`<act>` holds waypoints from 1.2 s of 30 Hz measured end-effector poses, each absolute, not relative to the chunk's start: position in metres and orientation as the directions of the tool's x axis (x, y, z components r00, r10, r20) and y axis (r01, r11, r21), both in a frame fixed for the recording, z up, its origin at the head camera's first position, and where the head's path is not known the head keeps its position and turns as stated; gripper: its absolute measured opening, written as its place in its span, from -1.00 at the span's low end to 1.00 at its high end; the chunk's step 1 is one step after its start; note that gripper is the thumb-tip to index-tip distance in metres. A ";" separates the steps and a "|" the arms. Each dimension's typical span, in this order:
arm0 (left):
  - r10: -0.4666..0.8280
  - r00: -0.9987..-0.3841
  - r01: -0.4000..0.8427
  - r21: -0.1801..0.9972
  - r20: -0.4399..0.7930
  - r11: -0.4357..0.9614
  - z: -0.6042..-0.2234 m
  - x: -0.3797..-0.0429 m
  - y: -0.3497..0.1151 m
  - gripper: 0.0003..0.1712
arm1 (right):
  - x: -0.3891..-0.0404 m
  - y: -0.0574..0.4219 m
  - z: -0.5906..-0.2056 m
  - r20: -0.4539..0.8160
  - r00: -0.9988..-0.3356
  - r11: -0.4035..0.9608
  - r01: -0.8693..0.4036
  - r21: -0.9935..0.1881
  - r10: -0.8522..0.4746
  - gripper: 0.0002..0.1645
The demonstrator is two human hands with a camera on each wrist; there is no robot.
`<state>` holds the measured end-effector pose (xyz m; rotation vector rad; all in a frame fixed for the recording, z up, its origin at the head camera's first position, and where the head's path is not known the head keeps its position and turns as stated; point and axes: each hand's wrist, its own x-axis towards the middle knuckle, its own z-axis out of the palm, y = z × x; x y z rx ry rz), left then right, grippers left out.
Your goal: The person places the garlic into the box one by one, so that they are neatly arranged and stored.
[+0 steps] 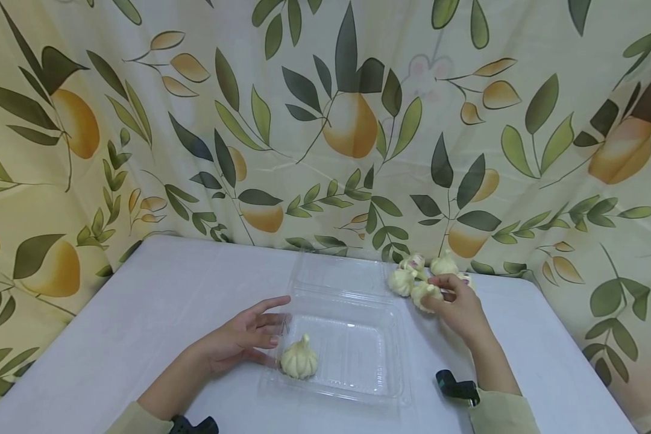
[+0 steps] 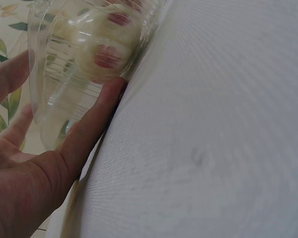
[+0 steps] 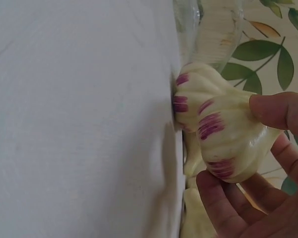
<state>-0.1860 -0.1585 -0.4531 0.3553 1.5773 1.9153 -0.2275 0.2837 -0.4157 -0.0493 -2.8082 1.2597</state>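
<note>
A clear plastic clamshell box [image 1: 352, 395] lies with its lid folded back, and one garlic bulb [image 1: 299, 359] sits in its left front corner. My left hand [image 1: 244, 337] rests against the box's left side, fingers spread and fairly straight; the left wrist view shows the thumb [image 2: 92, 124] low along the wall beside the bulb. At the right, my right hand [image 1: 461, 304] pinches a garlic bulb [image 3: 233, 136] with purple streaks between thumb and fingers. Another garlic bulb [image 3: 193, 91] stands just behind it in the right wrist view.
Several more garlic bulbs [image 1: 401, 281] are clustered at the back right of the white table [image 1: 217, 271], by the lid [image 1: 342, 274]. A leaf-and-fruit patterned curtain [image 1: 314, 181] hangs behind the table's back edge.
</note>
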 end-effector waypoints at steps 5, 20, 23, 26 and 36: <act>0.611 -0.770 -0.295 0.951 -0.181 -0.089 -0.453 -0.186 -0.158 -0.08 | -0.227 0.281 -0.411 0.054 -0.998 0.664 -0.011 -0.748 0.044 -0.43; 0.604 -0.775 -0.301 0.949 -0.187 -0.093 -0.452 -0.185 -0.158 -0.08 | -0.223 0.271 -0.401 0.111 -0.994 0.632 -0.079 -0.771 0.012 -0.46; 0.603 -0.776 -0.301 0.949 -0.186 -0.095 -0.451 -0.185 -0.158 -0.08 | -0.223 0.270 -0.400 0.116 -0.993 0.634 -0.085 -0.768 0.007 -0.46; 0.603 -0.775 -0.304 0.948 -0.187 -0.096 -0.451 -0.185 -0.158 -0.08 | -0.223 0.268 -0.398 0.122 -0.993 0.637 -0.093 -0.765 0.002 -0.45; 0.606 -0.774 -0.299 0.949 -0.184 -0.094 -0.450 -0.185 -0.158 -0.09 | -0.221 0.264 -0.395 0.124 -0.992 0.647 -0.098 -0.756 -0.004 -0.44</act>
